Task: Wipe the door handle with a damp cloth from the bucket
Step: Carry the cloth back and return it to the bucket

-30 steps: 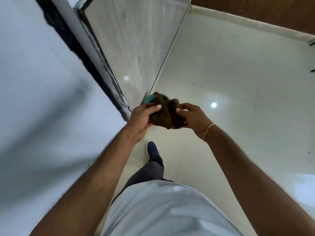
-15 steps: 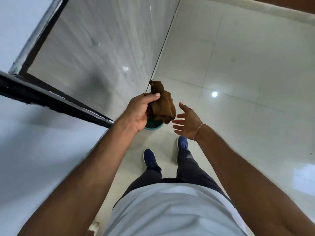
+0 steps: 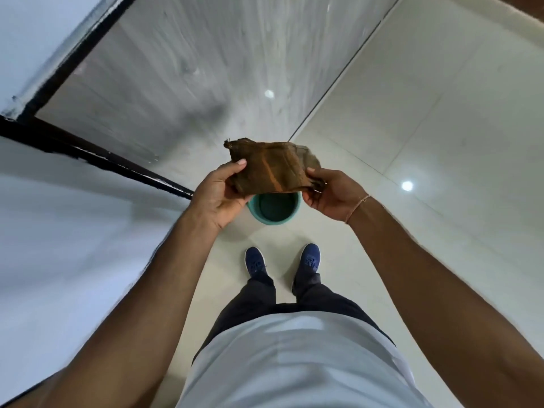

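Note:
A brown cloth [image 3: 272, 167] is stretched flat between both hands, at chest height. My left hand [image 3: 219, 195] grips its left edge with the thumb on top. My right hand [image 3: 331, 192] pinches its right edge. Directly below the cloth a teal bucket [image 3: 273, 209] stands on the floor, partly hidden by the cloth and my hands. No door handle is in view.
A white panel with a black edge [image 3: 97, 156] runs along the left. A grey marble wall [image 3: 191, 72] meets the glossy cream tile floor [image 3: 426, 128] ahead. My two blue shoes [image 3: 282, 259] stand just behind the bucket.
My right hand, open beside the cloth half a second ago, has taken hold of its right edge. The bunched cloth is now spread out between both hands above the bucket.

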Action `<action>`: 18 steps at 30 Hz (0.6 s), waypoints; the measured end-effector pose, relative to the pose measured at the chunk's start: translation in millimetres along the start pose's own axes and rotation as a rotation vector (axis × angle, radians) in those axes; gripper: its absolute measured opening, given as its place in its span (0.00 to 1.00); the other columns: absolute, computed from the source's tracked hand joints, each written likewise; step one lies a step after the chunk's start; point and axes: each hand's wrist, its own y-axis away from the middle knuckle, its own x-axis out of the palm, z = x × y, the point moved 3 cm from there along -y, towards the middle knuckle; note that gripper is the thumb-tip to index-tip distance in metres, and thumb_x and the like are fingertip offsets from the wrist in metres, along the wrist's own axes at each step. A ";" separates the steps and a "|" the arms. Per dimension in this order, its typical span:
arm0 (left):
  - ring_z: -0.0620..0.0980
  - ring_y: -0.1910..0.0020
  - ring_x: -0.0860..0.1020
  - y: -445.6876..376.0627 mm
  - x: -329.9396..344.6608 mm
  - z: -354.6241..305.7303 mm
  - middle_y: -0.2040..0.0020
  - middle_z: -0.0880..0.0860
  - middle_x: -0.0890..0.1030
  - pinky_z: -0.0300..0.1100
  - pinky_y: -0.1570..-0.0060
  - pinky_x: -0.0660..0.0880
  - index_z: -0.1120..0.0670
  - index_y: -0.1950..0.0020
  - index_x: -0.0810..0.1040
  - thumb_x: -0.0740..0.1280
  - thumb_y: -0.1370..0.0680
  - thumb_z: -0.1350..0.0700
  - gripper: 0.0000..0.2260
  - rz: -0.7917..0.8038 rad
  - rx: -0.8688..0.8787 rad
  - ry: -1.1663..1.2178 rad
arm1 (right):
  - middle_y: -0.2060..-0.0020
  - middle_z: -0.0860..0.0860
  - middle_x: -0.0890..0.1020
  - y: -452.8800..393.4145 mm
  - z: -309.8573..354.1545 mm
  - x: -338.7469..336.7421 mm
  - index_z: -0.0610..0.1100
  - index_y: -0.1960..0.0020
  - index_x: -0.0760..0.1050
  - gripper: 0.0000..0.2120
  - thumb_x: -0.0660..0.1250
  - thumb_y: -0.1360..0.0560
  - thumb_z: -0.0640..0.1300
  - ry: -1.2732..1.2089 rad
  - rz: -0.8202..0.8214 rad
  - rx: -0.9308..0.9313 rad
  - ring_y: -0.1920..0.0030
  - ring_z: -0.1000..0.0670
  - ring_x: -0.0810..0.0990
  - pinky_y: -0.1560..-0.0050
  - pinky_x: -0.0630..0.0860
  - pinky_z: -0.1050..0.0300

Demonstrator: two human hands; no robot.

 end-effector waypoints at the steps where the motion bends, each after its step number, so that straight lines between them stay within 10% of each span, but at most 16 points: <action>1: 0.58 0.37 0.86 -5.3 -4.8 0.2 0.35 0.60 0.86 0.55 0.36 0.83 0.56 0.40 0.82 0.69 0.18 0.64 0.09 -0.018 0.027 0.008 | 0.54 0.47 0.84 -1.2 4.0 1.3 0.43 0.45 0.80 0.03 0.71 0.19 0.38 0.003 -0.006 -0.024 0.55 0.49 0.85 0.51 0.83 0.55; 6: 0.57 0.47 0.88 -35.2 -37.6 0.3 0.47 0.60 0.88 0.49 0.55 0.87 0.59 0.47 0.82 0.72 0.21 0.67 0.06 -0.165 0.128 -0.064 | 0.53 0.43 0.85 -13.1 1.7 14.2 0.42 0.51 0.79 0.06 0.70 0.22 0.31 0.090 -0.136 -0.188 0.55 0.46 0.86 0.58 0.85 0.55; 13: 0.55 0.48 0.88 -54.7 -66.5 8.1 0.47 0.61 0.88 0.49 0.41 0.85 0.63 0.43 0.83 0.72 0.21 0.67 0.07 -0.158 -0.047 -0.044 | 0.52 0.45 0.86 5.5 -7.1 46.5 0.42 0.42 0.80 0.12 0.59 0.19 0.36 -0.061 0.057 -0.150 0.54 0.46 0.86 0.49 0.86 0.50; 18: 0.49 0.51 0.81 -61.3 -82.3 12.2 0.50 0.54 0.85 0.40 0.50 0.79 0.56 0.49 0.84 0.74 0.20 0.61 0.01 -0.271 -0.070 -0.255 | 0.48 0.41 0.85 10.3 -9.4 71.6 0.41 0.42 0.78 0.15 0.55 0.21 0.37 -0.126 0.115 -0.152 0.49 0.41 0.86 0.41 0.83 0.40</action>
